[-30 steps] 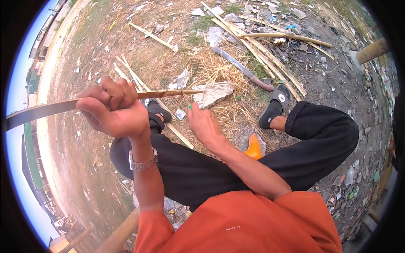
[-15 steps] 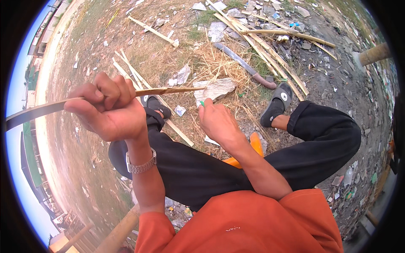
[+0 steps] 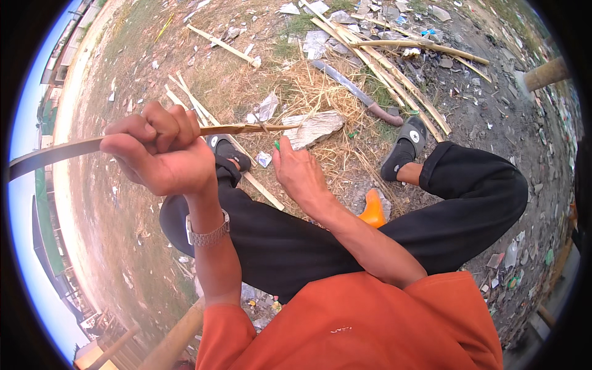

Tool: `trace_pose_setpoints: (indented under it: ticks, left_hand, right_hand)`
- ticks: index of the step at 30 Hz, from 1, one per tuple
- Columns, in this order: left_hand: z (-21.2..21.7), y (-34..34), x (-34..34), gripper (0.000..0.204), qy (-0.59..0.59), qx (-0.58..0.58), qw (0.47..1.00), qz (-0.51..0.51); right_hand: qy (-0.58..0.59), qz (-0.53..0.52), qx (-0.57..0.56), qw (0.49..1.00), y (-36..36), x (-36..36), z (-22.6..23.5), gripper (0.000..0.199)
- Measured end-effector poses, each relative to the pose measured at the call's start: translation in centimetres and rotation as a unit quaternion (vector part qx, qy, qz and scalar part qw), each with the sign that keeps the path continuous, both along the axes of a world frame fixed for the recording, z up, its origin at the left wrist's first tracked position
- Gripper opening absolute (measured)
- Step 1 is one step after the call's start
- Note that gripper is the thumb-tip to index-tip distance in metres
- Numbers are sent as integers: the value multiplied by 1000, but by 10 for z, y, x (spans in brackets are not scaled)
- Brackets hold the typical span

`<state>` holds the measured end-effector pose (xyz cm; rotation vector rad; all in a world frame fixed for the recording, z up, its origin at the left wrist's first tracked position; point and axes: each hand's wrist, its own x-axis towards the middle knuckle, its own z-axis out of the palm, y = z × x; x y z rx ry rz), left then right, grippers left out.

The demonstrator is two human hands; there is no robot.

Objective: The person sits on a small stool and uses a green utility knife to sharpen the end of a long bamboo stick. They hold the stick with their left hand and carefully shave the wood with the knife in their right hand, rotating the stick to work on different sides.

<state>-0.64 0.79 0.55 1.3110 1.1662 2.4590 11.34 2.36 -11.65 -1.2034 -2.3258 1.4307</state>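
Our left hand (image 3: 166,151) clamped the strip (image 3: 231,129). Its tip lay just beyond our right hand (image 3: 301,177), curled around a green item (image 3: 277,146).

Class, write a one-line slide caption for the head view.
Left hand grips a long strip over littered ground; right hand holds a green item near the strip's end.

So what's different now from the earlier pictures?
The right hand, with something small and green at its fingertips, shifted right in the middle picture, then came back left, close to where it began, near the end of the strip. Nothing was visibly taken hold of or let go. The left hand still grips the strip; the machete stayed put.
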Motion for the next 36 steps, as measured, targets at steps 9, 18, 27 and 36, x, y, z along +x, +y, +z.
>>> trace_pose_setpoints:
  ticks: [9,18,27,36]
  left_hand:
    - [1,-6,6,44,-1,-27,999,38]
    - [3,0,3,44,6,-19,998,56]
    - [3,6,6,44,9,-22,998,59]
    - [2,-2,-4,44,11,-14,999,40]
  right_hand:
    - [-44,-1,20,999,4,1,-27,25]
    - [-30,-12,28,999,17,-9,-61,27]
    - [-46,-30,36,998,29,-13,-89,28]
    - [-96,-58,62,992,34,-13,-135,28]
